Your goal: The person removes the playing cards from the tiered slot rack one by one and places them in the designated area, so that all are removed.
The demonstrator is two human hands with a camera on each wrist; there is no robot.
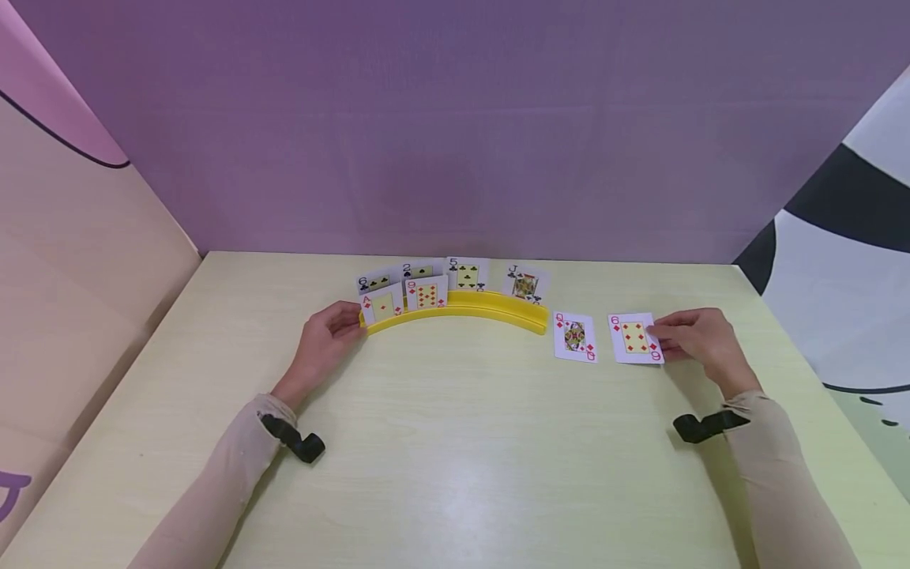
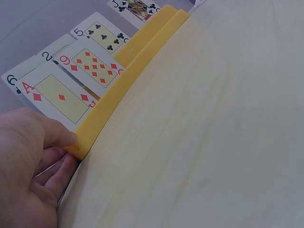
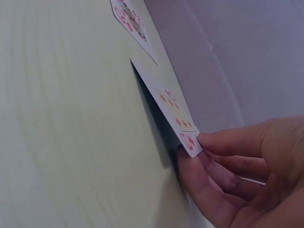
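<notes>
On the pale wooden table (image 1: 455,458), the right hand (image 1: 700,340) pinches the six of diamonds (image 1: 635,338) by its right edge, well right of the yellow card holder (image 1: 462,307), whose left end the left hand (image 1: 327,336) grips.

cards (image 1: 426,294) in holder (image 1: 498,307), two cards (image 1: 574,337) perhaps just right

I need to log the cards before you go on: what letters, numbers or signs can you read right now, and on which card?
"6", clubs: club six in the yellow holder.
"2": two, suit unclear.
"5", clubs: club five.
"J": jack.
"A", diamond: diamond ace.
"9", diamonds: diamond nine.
"Q", diamond: queen flat on the table.
"6", diamonds: diamond six, pinched by the right hand.
Nothing else legible.
</notes>
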